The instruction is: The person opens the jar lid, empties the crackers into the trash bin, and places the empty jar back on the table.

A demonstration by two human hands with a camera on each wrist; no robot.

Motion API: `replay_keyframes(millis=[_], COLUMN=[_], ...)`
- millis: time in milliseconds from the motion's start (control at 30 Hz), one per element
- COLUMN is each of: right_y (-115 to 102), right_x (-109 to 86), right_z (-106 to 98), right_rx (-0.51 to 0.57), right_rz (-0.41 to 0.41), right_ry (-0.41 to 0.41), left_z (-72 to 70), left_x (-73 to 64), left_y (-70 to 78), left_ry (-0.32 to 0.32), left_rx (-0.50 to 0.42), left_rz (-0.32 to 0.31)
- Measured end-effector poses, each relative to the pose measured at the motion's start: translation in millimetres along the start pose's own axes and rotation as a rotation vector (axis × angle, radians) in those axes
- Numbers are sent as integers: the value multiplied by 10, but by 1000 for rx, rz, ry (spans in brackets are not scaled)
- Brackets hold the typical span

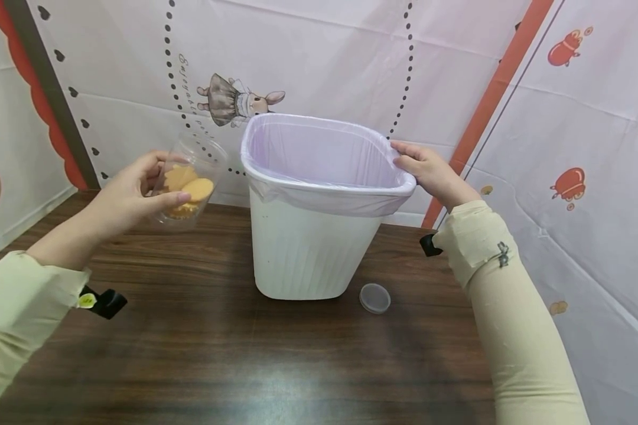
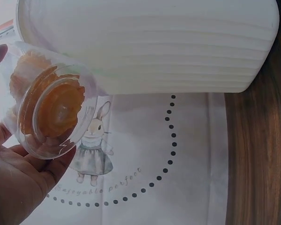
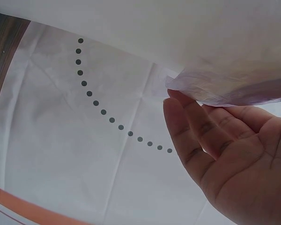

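My left hand (image 1: 133, 189) grips a clear plastic cup (image 1: 212, 153) tilted to the left of the trash can, thumb across its near side. Yellow cookies (image 1: 198, 189) lie inside it, some scalloped and one smooth and oval. In the left wrist view the bottom of the cup (image 2: 61, 110) faces the camera. The white trash can (image 1: 308, 248) stands upright, lined with a pale purple trash bag (image 1: 324, 150) folded over its rim. At the right end of that rim, my right hand (image 1: 427, 171) holds on with its thumb above and fingers (image 3: 192, 126) against the bag's outer fold.
A round translucent lid (image 1: 374, 298) lies on the dark wooden table (image 1: 234, 360), right of the trash can's base. Behind the can hangs a printed white cloth (image 1: 319, 59) with a rabbit figure, and more cloth closes off both sides.
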State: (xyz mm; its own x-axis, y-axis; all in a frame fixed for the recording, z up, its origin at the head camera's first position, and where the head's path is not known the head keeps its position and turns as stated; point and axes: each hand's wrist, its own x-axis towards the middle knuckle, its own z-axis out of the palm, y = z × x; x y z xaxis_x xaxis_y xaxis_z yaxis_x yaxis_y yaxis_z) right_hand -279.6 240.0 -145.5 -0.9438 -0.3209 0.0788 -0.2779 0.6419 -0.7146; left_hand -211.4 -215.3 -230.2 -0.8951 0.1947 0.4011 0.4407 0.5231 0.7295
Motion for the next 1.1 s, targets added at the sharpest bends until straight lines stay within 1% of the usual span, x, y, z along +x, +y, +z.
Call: replay_keyframes(millis=[100, 267, 467, 733, 900, 1100], right_y=[2, 4, 2, -5, -3, 1], right_x=[4, -4, -12, 0, -2, -23], right_z=[3, 1, 3, 17, 12, 4], right_rx=[0, -8, -13, -21, -32, -33], right_rz=[-6, -4, -3, -4, -2, -2], right_ry=[0, 0, 4, 9, 7, -3], left_z=[-22, -43, -48, -85, -110, -134], left_x=[22, 78, 144, 199, 225, 275], left_y=[37, 112, 208, 279, 317, 398], left_ry=[15, 15, 17, -1, -5, -31], left_rx=[22, 30, 61, 108, 127, 146], left_rz=[4, 12, 30, 16, 20, 13])
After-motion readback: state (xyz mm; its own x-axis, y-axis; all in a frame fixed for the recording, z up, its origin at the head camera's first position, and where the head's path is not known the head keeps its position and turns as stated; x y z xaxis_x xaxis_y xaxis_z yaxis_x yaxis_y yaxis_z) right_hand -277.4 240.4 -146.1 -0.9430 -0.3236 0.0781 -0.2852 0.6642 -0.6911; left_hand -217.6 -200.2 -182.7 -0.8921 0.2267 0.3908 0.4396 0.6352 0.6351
